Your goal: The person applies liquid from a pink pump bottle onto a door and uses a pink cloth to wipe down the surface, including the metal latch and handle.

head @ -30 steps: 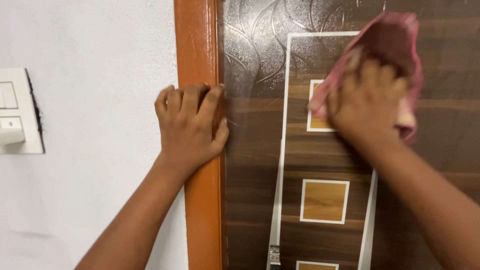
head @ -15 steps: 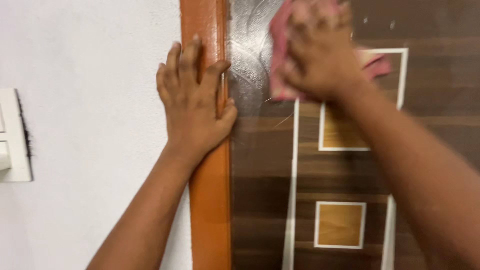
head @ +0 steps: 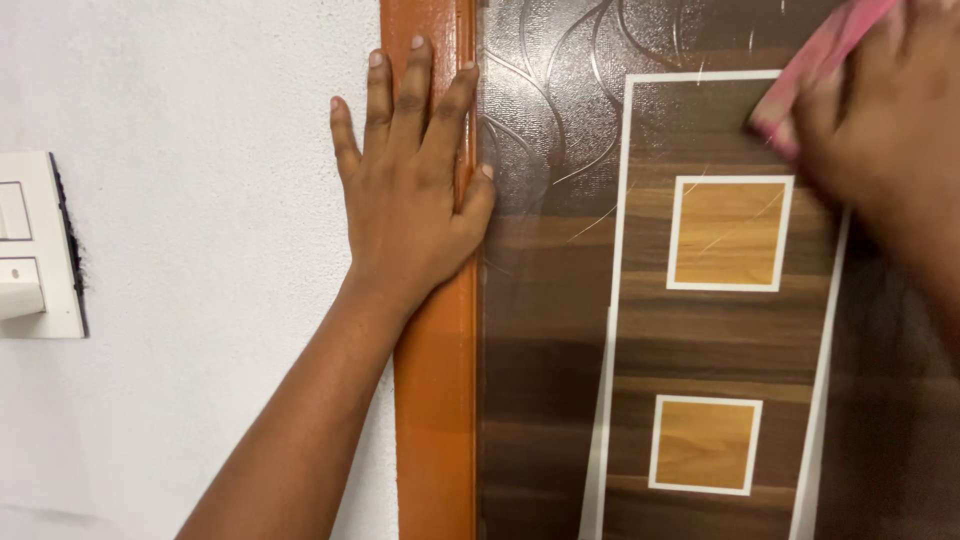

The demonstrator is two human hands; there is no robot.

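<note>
Across the right half stands a dark brown door (head: 560, 330) with white-lined panels and tan squares, its edges cut off by the frame. Left of it spreads a white wall (head: 190, 130), then the orange door frame (head: 435, 400). A white switch plate (head: 35, 245) is cropped at the left border. Flat and spread, the left hand (head: 415, 200) presses on the door frame, gripping nothing. Blurred at upper right, the right hand (head: 880, 130) presses a pink cloth (head: 815, 60), mostly hidden, on the door.
</note>
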